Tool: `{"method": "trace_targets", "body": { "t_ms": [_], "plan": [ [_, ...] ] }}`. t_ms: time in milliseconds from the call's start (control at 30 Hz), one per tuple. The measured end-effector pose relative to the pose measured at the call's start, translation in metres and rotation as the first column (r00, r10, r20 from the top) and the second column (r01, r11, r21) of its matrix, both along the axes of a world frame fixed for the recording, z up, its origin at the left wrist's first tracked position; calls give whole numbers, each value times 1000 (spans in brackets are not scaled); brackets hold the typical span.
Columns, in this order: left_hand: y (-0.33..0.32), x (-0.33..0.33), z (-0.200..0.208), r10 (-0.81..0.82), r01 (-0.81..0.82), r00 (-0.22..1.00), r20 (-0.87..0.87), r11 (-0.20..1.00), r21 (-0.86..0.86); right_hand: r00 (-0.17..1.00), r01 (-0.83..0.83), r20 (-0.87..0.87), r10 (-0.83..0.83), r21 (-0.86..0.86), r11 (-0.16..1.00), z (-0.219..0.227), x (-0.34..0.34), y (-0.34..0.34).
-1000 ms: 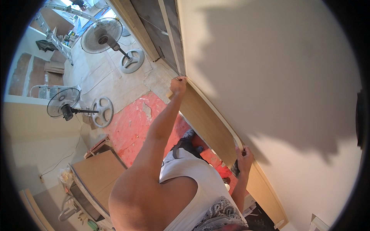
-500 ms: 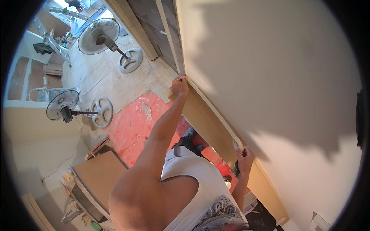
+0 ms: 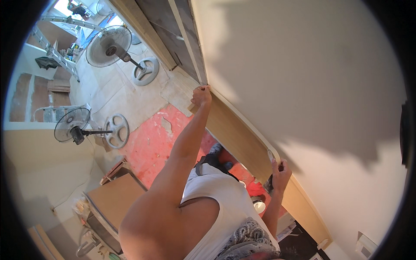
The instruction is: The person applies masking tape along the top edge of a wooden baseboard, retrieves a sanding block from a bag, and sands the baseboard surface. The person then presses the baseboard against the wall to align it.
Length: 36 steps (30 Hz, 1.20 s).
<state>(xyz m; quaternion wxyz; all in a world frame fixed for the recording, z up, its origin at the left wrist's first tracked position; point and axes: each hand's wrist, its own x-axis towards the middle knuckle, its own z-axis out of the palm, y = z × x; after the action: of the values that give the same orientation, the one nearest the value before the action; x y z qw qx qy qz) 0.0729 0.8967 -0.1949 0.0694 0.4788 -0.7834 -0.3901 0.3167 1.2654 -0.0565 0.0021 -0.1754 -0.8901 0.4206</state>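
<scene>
My left hand (image 3: 201, 96) is closed in a pinch at the far left end of a pale, narrow strip of tape (image 3: 242, 117), in the corner where the wall meets a door frame. The strip runs along the wall just above a light wooden board (image 3: 236, 132) to my right hand (image 3: 281, 175). That hand is closed on the near part of the strip, which curls over by the fingertips. A tool with a dark handle (image 3: 268, 184) and a pale blade-like tip, perhaps a putty knife, is also in the right hand. The fingers partly hide it.
Two pedestal fans (image 3: 110, 47) (image 3: 73, 125) stand to the left, with a metal ladder (image 3: 56, 52) farther back. A brown-topped cabinet (image 3: 116, 201) is at lower left. Red flooring (image 3: 149, 147) lies below, and a white bucket (image 3: 258, 204) sits near my right forearm.
My right hand has shifted slightly to the right, and the strip's curl has moved with it. The left hand stays in the corner. My view has tilted a little.
</scene>
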Motion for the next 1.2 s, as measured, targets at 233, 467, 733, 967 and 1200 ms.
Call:
{"method": "trace_targets", "body": {
  "t_ms": [233, 467, 733, 967, 1200],
  "plan": [
    [-16, -6, -8, 30, -32, 999, 25, 995, 92, 1000, 20, 22, -19, -47, 999, 1, 0, -6],
    [-69, -23, -88, -106, 108, 994, -21, 943, 316, 999, -37, -35, 36, -21, 999, -5, 6, -9],
    [-36, -20, -53, -56, 169, 972, -229, 843, 511, 997, -48, -58, 51, 55, 997, -16, 16, -4],
    [-52, -15, -47, -72, 148, 975, -212, 917, 371, 998, -61, -20, 61, -22, 998, -2, 6, -18],
    [-11, 36, -18, -434, 382, 868, -242, 894, -234, 991, -100, -88, 103, 33, 994, 6, 3, -17]
  ]
}}
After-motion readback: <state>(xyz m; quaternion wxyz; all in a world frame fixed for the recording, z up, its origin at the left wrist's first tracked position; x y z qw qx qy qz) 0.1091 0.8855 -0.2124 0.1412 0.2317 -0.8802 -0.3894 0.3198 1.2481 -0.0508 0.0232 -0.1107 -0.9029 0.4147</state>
